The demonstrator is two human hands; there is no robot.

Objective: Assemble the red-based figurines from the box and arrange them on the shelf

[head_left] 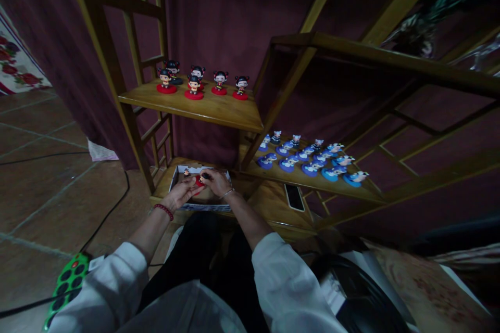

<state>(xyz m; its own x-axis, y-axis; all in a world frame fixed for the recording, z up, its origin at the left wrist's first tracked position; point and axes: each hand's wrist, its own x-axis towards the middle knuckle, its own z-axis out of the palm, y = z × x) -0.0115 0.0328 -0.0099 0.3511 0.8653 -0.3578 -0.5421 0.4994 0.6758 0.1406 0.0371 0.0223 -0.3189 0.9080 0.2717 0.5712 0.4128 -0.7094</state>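
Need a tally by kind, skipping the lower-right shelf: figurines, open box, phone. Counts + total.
Black-haired figurines: 8 visible (6 on the upper shelf, 1 in the hands, 1 in the box)
Open box: 1
Phone: 1
Total: 10

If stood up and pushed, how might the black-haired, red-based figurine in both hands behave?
The figurine is likely light, being small; probably stiff, as similar red-based figurines stand upright; perhaps hard to tip, given such broad bases.
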